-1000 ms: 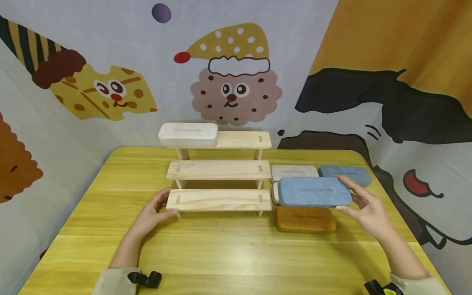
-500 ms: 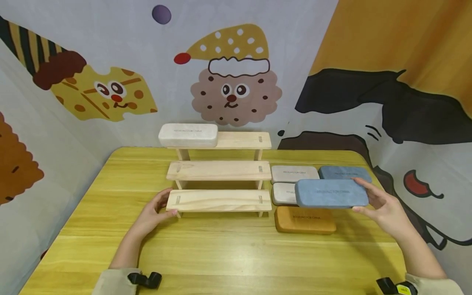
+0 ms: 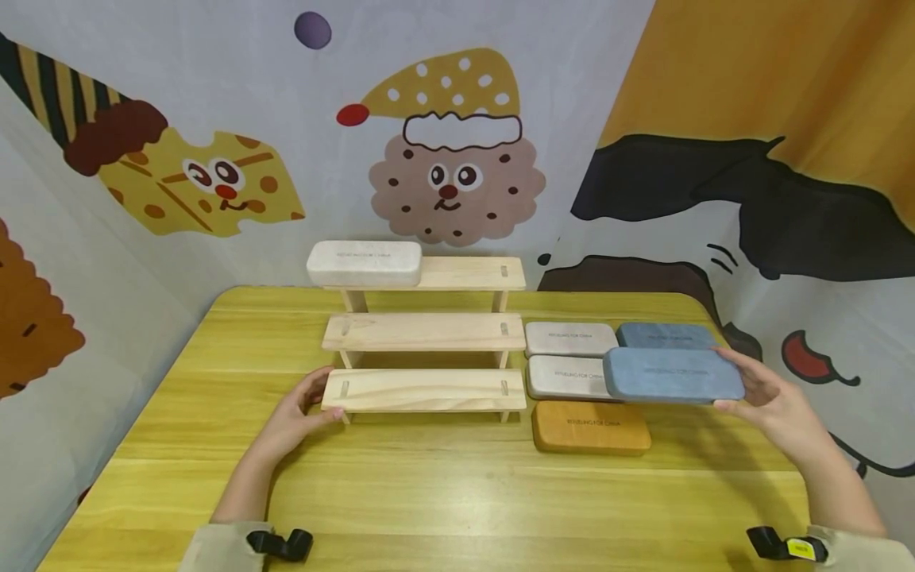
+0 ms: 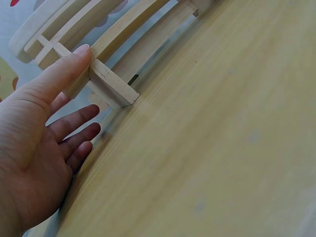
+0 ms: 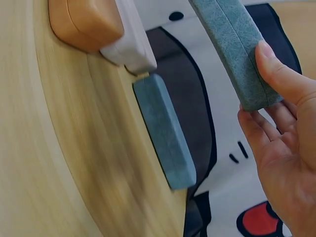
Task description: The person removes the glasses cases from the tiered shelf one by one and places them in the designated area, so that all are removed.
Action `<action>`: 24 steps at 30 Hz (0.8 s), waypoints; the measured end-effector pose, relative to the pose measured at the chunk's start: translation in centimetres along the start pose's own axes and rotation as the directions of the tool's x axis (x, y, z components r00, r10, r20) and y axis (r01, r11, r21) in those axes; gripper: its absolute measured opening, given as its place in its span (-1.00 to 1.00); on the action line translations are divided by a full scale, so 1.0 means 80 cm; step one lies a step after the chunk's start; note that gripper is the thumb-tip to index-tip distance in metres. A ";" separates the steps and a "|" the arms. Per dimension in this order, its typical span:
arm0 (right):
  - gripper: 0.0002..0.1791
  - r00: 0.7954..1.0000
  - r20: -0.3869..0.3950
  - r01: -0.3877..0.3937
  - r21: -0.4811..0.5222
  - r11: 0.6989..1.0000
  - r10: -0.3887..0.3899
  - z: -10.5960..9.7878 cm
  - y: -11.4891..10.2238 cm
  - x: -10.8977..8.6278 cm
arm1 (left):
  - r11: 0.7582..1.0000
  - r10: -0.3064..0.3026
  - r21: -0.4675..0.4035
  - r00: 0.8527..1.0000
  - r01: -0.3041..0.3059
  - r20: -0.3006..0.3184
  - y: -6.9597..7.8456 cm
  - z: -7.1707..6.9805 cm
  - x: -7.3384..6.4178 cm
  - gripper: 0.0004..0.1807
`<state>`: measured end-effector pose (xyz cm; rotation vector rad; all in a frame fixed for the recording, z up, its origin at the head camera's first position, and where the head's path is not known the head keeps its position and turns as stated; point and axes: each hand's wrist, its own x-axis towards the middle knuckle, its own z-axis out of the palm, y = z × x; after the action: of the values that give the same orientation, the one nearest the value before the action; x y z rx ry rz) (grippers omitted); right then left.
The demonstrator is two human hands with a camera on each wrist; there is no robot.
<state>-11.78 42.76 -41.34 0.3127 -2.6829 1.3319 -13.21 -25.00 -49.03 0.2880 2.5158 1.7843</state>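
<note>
My right hand (image 3: 775,405) pinches the right end of a blue glasses case (image 3: 673,374), thumb on the near side. In the right wrist view this case (image 5: 237,54) is up off the table, apart from a second blue case (image 5: 165,133) lying there. My left hand (image 3: 296,413) grips the left end of the lowest board of a three-tier wooden shelf (image 3: 424,389). In the left wrist view its thumb (image 4: 74,61) presses the board's corner, while the other fingers are spread behind. A white glasses case (image 3: 364,263) sits on the left of the top tier.
Right of the shelf, two white cases (image 3: 569,339) lie one before the other, the front one partly covered by the held case. An orange-brown case (image 3: 592,427) lies nearest me. Behind the yellow wooden table (image 3: 443,492) hangs a cartoon-printed cloth (image 3: 236,63).
My right hand has moved to the right with the blue case, uncovering more of the front white case. The left hand stays on the shelf.
</note>
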 end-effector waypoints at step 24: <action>-0.14 0.998 0.020 -0.056 0.138 0.989 0.054 -0.047 0.070 -0.001 | 1.000 -0.006 -0.007 1.000 0.006 0.006 0.000 0.001 0.000 -0.16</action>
<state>-12.98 49.08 -43.45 0.2661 -2.6354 1.5427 -13.24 -24.95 -49.07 0.2854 2.5029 1.7869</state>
